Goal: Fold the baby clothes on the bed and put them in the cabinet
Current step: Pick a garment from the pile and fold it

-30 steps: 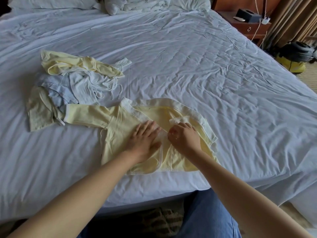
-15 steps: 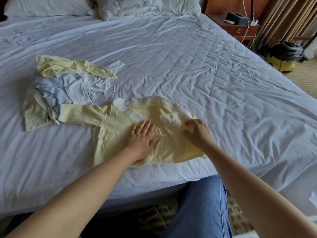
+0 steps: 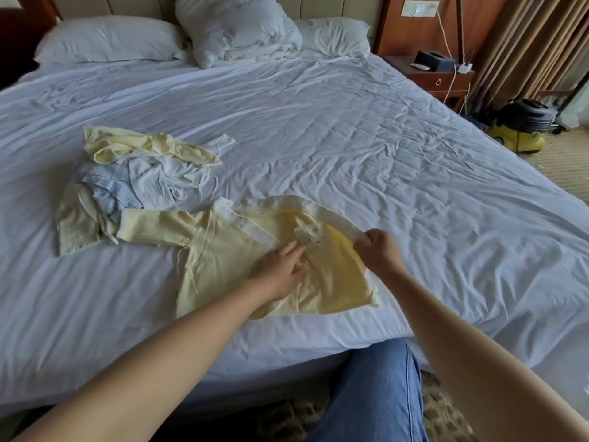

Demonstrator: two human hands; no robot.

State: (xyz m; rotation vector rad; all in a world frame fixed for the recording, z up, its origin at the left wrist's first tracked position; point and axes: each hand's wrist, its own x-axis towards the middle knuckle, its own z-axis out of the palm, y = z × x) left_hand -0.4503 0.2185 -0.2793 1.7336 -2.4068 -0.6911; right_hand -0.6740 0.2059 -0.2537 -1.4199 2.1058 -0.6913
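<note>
Right, here is the fold in progress on the yellow baby top [image 3: 223, 256], which lies spread open on the near part of the bed [image 3: 350, 138], close to the near edge. The left hand [image 3: 280, 269] lies flat on the middle of the garment, fingers straight, pressing the fabric down and holding nothing. The right hand [image 3: 381, 253] is at the garment's right side, fingers curled and pinching the white trim [image 3: 338, 218] there, with that edge lifted slightly off the sheet. One sleeve [image 3: 159, 226] stretches out to the left, its cuff touching the pile of baby clothes [image 3: 134, 180] that waits unfolded on the left of the bed.

By my reading this is the first fold of this piece, with the right panel about to be brought across. The next move calls for the right hand to carry that trimmed edge leftward over the middle while the flat hand pins the body so nothing slides. Then the palm has to slip out before the panel lands, or it gets trapped under it. The small patterned patch [image 3: 310, 236] near the centre sits crumpled and looks worth smoothing first. After that the left sleeve needs tucking in.

No cabinet that I can name shows in this view, only a bedside table [image 3: 443, 81] at the far right, so putting away looks a long way off.
</note>
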